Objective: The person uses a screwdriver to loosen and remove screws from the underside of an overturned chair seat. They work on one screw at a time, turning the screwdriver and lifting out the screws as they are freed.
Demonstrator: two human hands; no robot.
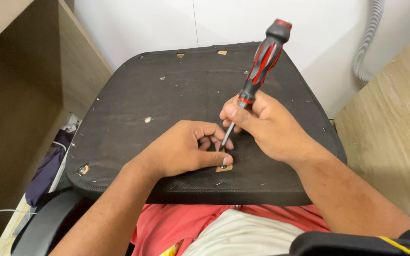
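While the right hand (266, 125) grips the red-and-black screwdriver (261, 66), shaft slanting down-left to a screw hole (223, 167) just below the left hand (186, 147), whose curled fingers (209, 140) steady the tip on the black seat base (167, 90)

An upturned black fabric-covered seat pad (176, 90) rests across a person's lap, its underside dotted with metal screw inserts (148, 120), scattered staples (218, 183) and small brown patches (224, 168) near its edges.
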